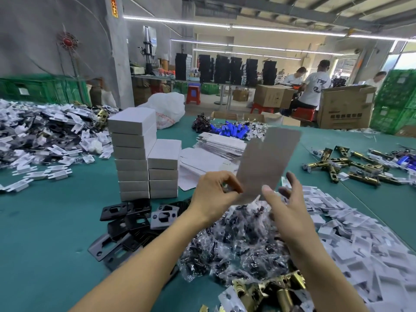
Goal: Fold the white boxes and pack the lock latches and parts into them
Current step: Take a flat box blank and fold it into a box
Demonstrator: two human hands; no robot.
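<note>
Left hand [213, 191] fingers pinch flat box blank [267, 163]; right hand [284, 199] fingers spread, beside it.

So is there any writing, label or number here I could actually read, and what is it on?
None can be read for sure.
Yellow sign on the pillar: red characters, blurred.
Large cardboard carton: a row of dark characters, too blurred.
Smaller cardboard carton: a printed mark, too small.
White plastic bag: red print, too small.
Back of the white T-shirt: dark lettering, illegible.
Flat box blank in the left hand: bare.
</note>
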